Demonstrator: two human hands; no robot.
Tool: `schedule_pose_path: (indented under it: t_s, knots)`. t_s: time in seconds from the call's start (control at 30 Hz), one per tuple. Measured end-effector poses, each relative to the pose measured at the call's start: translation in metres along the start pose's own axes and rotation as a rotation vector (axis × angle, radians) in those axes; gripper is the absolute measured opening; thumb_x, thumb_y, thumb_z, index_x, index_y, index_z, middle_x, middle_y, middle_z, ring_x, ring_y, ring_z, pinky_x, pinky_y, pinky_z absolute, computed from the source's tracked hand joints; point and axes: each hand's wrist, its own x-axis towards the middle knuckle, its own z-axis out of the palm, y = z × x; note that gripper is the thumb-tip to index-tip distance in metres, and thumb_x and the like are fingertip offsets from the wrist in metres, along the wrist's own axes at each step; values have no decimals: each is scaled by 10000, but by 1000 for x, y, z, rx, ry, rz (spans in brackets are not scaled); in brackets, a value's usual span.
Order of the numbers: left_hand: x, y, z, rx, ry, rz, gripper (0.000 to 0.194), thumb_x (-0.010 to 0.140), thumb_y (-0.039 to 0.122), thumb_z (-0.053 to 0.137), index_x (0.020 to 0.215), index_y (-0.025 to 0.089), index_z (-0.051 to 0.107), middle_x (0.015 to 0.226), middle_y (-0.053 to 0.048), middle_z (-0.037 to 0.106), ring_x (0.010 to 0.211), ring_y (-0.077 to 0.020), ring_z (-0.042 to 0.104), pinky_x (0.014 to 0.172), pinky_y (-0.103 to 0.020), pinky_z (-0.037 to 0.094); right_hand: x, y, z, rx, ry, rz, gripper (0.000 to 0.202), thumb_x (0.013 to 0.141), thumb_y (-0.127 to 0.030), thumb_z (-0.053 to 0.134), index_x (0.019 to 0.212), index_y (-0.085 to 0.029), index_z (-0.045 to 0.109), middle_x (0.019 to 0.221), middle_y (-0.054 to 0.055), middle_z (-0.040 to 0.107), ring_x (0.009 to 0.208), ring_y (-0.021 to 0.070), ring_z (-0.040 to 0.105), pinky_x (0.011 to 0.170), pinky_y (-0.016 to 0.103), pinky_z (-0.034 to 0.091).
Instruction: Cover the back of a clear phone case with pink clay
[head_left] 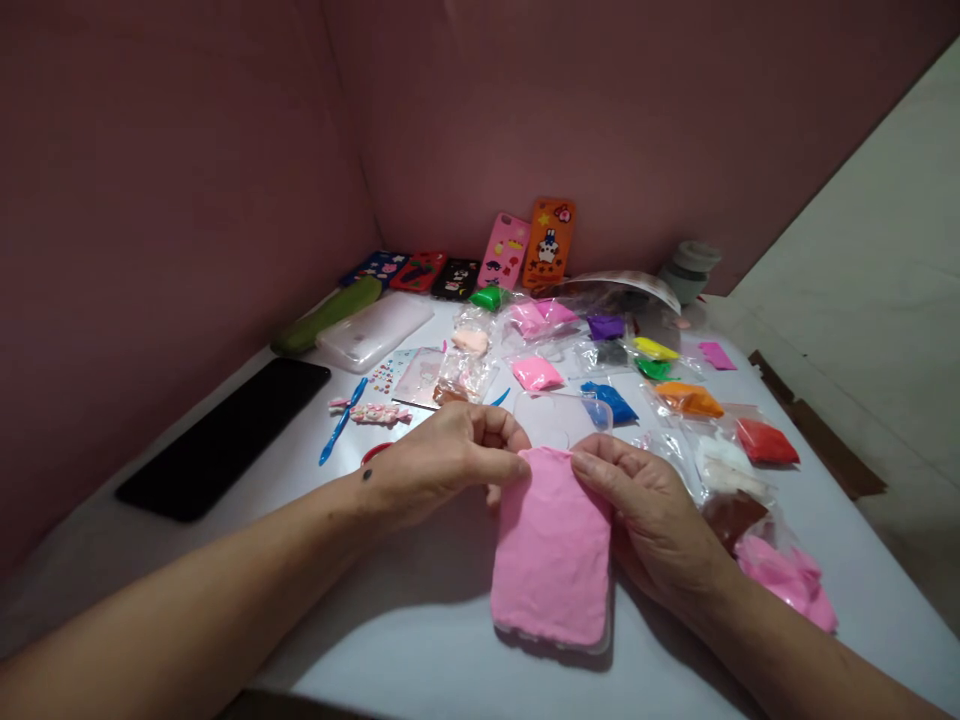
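A clear phone case (551, 408) is held up off the table, its lower part covered by a sheet of pink modelling clay (553, 560). The clay surface is slightly uneven, and the clear plastic shows at the top end and along the bottom rim. My left hand (457, 455) pinches the clay's upper left corner and the case edge between thumb and fingers. On the other side my right hand (649, 500) grips the case, its thumb pressing the upper right corner of the clay. Fingers behind the case are partly hidden.
Several bags of coloured clay (613, 402) lie behind and to the right. Decorated phone cases (550, 243) lean at the back wall. At left are a black phone (225, 435), a blue modelling tool (343, 420), a clear case (375, 330) and a green pouch-like object (328, 316).
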Motion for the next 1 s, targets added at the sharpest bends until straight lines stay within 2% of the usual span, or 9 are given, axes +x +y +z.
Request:
schedule_pose_path:
  t_s: [0.13, 0.33, 0.5, 0.6, 0.73, 0.87, 1.0]
  knots:
    - [0, 0, 2, 67, 53, 19, 21, 708, 156, 629, 694, 143, 620, 556, 17, 574, 516, -84, 499, 526, -219, 342, -1, -1, 1, -20, 2, 10, 218, 796, -322, 726, 710, -157, 612, 605, -38, 530, 533, 66, 428, 506, 194, 317]
    - [-1, 1, 0, 43, 6, 45, 59, 721, 135, 587, 678, 128, 627, 559, 5, 581, 519, -89, 508, 528, -224, 351, 0, -2, 1, -18, 22, 13, 222, 779, -325, 741, 711, -156, 614, 612, -33, 538, 537, 69, 436, 506, 193, 317]
    - [-3, 2, -1, -27, -59, 12, 66, 731, 178, 623, 762, 121, 635, 595, 11, 585, 525, -68, 510, 535, -198, 361, 0, -2, 0, 4, 15, 12, 214, 777, -321, 742, 718, -158, 617, 614, -32, 545, 541, 74, 450, 518, 196, 335]
    - [-3, 3, 3, -51, -87, -26, 217, 662, 199, 725, 828, 139, 597, 683, 12, 611, 593, -84, 550, 555, -197, 387, 0, -1, 1, 19, -2, 6, 211, 792, -319, 731, 718, -158, 616, 606, -37, 544, 527, 67, 441, 508, 189, 335]
    - [-1, 2, 9, -40, -4, -30, 294, 635, 147, 737, 867, 157, 558, 751, 15, 617, 645, -95, 567, 574, -207, 403, 1, 0, 2, 46, -23, 19, 212, 794, -306, 731, 718, -150, 608, 600, -40, 538, 524, 60, 435, 507, 179, 338]
    - [0, -1, 10, -67, 20, 3, 259, 662, 125, 706, 868, 156, 552, 725, 33, 592, 619, -80, 538, 572, -207, 394, 1, 0, 4, 94, -80, 64, 211, 764, -325, 755, 786, -156, 629, 655, -14, 593, 585, 99, 529, 559, 215, 404]
    - [-1, -2, 11, -80, 12, 43, 236, 671, 154, 701, 857, 150, 556, 730, 18, 602, 631, -96, 543, 577, -223, 393, -2, 0, 4, -18, -138, 108, 266, 704, -257, 795, 914, -155, 668, 802, 44, 675, 704, 170, 614, 653, 283, 459]
